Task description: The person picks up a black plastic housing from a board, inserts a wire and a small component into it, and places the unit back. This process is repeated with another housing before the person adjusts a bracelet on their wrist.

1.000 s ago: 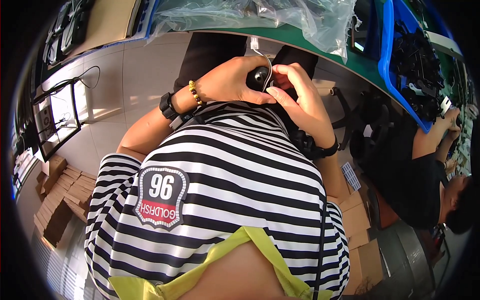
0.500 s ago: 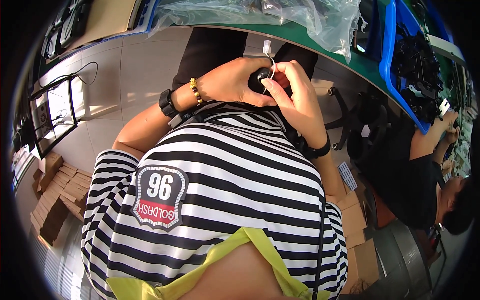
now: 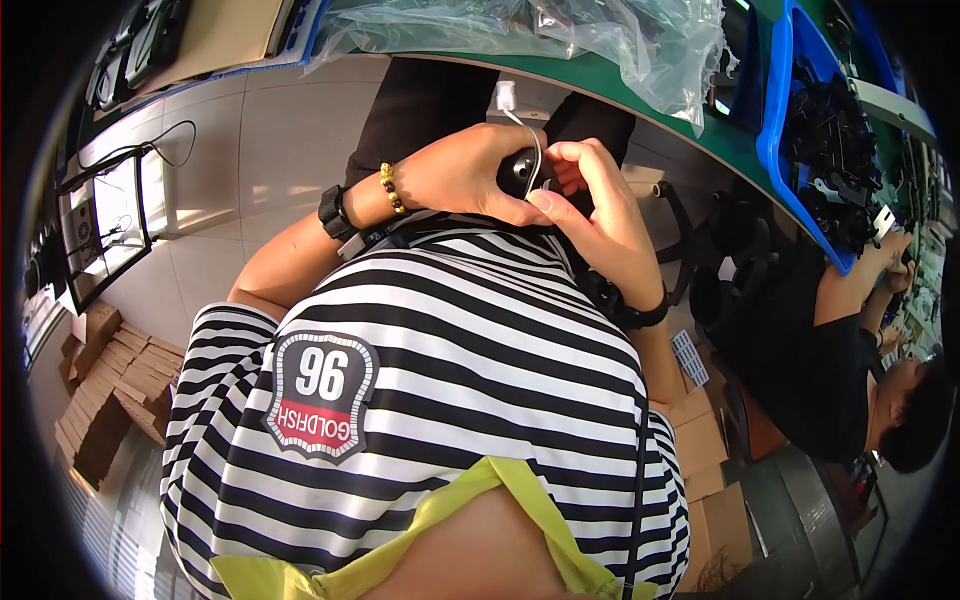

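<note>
My left hand (image 3: pixel 472 172) is wrapped round a small black rounded object (image 3: pixel 517 173) with holes in its face; most of its body is hidden in the palm. A thin white cable (image 3: pixel 536 150) arcs over that object and ends in a white plug (image 3: pixel 506 97), which hangs beyond my left knuckles. Close on the right, my right hand (image 3: pixel 605 215) has its fingers curled, and its thumb tip lies against the lower part of the cable. Both hands are just in front of my striped shirt, above my lap.
A green table edge (image 3: pixel 640 112) with clear plastic bags (image 3: pixel 610 35) runs ahead of me. To the right, a blue bin (image 3: pixel 772 140) holds black parts, and another person (image 3: pixel 800 370) sits beside it. Cardboard (image 3: pixel 120 385) is stacked at left; a black frame (image 3: pixel 110 230) stands near it.
The white plug has swung left and the cable now arcs more widely over the black object. My right thumb has shifted slightly down, and its fingers have moved a little away from the object.
</note>
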